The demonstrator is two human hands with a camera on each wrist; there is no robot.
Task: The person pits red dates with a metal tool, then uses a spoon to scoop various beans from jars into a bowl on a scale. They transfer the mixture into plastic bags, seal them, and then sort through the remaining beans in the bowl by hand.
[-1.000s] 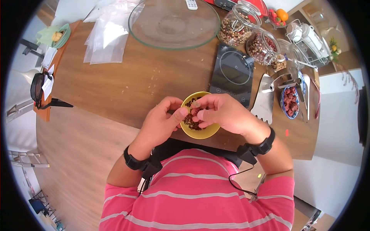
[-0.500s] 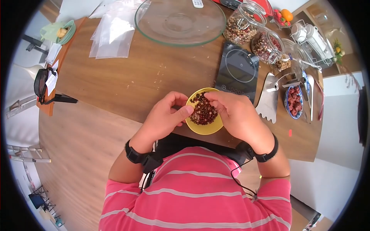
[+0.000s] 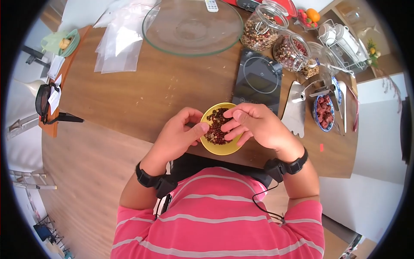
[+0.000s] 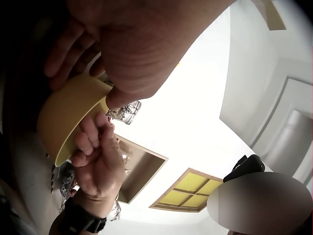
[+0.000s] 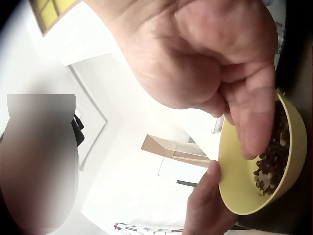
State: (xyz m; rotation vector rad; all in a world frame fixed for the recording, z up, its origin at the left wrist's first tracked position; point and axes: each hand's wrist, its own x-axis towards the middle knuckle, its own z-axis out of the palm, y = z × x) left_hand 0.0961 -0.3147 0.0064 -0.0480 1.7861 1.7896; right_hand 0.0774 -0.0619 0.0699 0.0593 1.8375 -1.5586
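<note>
The yellow bowl [image 3: 233,149] stands near the table's front edge, tilted toward the body. Small dried beans [image 3: 215,129], dark red, brown and tan, cover its bottom. My left hand [image 3: 177,134] grips its left side, thumb at the rim and fingers round the outside. Over the right half of the bowl hangs my right hand [image 3: 258,127], palm turned inward, fingers loosely spread and reaching over the beans. In the right wrist view, its fingertips [image 5: 255,147] are inside the rim, close to the beans. Nothing shows between those fingers.
Beyond the bowl lies a black induction cooker [image 3: 258,80], with a metal scraper [image 3: 295,110] beside it. Glass jars [image 3: 261,32] of mixed beans stand at the back right. A blue-white dish [image 3: 323,113] holds dark red pieces. Further back are a large glass plate [image 3: 192,51] and plastic bags [image 3: 118,47].
My right hand was gathered with fingertips in the bowl, then reached deeper at its far side; now it is turned palm inward, fingers spread. The left hand keeps its grip on the bowl.
</note>
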